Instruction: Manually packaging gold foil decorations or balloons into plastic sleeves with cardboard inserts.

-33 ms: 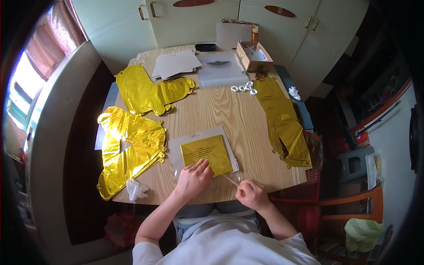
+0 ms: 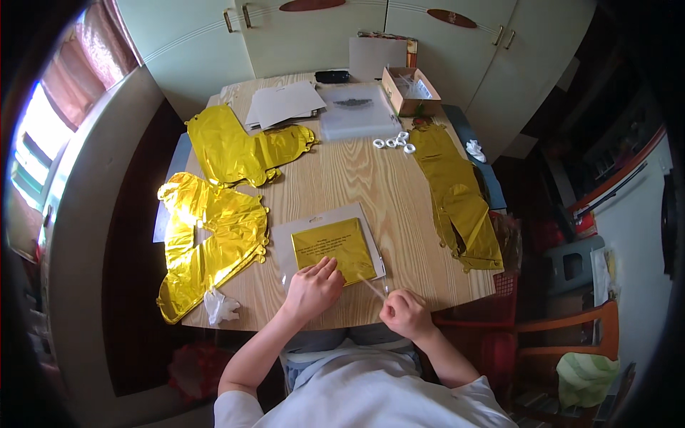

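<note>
The table point(image 2: 385, 178) is carrying everything around a folded gold packet point(image 2: 335, 246), which is lying flat on it, partly under the left hand point(image 2: 315, 289). Three larger foil pieces are lying opened out: the near-left foil point(image 2: 235, 217) is resting left of the packet, the far-left foil point(image 2: 228, 146) is lying beyond it to the left, and the right foil point(image 2: 457, 196) is stretching along beyond it to the right. The packet seems to be the one left folded. A paper stack point(image 2: 285, 103) and an open box point(image 2: 419, 108) are sitting well beyond the packet, with small white rings point(image 2: 391, 143) lying nearer to it. The left hand is pressing extended fingers on the packet's near edge. The right hand point(image 2: 407, 314) is curling closed around a thin pale stick point(image 2: 374, 289), whose tip is reaching the packet's near-right corner; whether it is touching, I cannot tell.
</note>
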The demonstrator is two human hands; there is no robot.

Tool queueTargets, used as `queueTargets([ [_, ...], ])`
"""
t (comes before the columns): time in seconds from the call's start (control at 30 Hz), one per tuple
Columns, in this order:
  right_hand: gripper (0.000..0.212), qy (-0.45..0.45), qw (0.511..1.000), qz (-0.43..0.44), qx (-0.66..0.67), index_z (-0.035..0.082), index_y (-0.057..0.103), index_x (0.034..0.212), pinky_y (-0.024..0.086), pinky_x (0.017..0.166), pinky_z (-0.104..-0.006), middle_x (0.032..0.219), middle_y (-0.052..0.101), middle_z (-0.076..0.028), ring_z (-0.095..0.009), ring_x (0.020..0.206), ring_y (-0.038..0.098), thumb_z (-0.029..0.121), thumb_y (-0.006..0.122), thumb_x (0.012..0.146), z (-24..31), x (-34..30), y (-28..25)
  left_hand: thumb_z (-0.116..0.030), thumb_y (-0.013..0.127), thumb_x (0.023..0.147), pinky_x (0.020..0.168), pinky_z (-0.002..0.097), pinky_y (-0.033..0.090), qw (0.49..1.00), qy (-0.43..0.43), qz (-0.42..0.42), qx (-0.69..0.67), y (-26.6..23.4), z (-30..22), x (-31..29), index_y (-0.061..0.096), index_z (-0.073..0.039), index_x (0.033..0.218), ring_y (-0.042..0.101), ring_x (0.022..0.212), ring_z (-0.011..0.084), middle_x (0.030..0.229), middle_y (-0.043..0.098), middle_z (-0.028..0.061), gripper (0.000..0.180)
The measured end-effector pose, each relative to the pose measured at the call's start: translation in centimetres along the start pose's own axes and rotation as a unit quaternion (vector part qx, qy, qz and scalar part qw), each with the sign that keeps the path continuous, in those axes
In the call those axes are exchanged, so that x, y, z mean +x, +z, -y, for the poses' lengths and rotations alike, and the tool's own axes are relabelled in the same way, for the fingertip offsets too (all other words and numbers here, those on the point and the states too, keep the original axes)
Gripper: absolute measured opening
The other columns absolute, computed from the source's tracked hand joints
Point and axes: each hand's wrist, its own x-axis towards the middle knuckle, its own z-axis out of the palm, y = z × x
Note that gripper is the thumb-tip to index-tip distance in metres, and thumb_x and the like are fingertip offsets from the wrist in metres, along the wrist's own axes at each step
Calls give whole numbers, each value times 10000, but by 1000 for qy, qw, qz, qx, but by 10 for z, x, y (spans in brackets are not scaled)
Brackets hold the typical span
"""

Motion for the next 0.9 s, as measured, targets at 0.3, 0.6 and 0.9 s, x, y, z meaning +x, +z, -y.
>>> queueTargets([
  [0.3,171,41,990,12,-133,88,453,721,495,541,-371,673,505,-74,-252,609,570,56,615,677,5,2,15,-177,678,773,814,358,565,1000,15,-17,6,-1,-5,0,617,-61,850,685,1003,275,1088,687,149,152],
  [0.6,141,98,982,92,-132,70,502,835,540,615,-398,715,559,-87,-271,699,630,88,636,797,-11,20,19,-262,701,781,829,354,557,999,30,18,-11,-4,0,-4,618,-62,821,660,1065,266,1133,672,142,221],
  [0.9,363,-76,984,162,-11,148,701,1127,438,954,-368,1152,665,-16,-218,1130,573,187,749,769,-53,54,-2,-280,689,807,847,360,556,997,54,44,-19,-5,8,-5,602,-49,853,644,1097,279,1167,654,146,252],
])
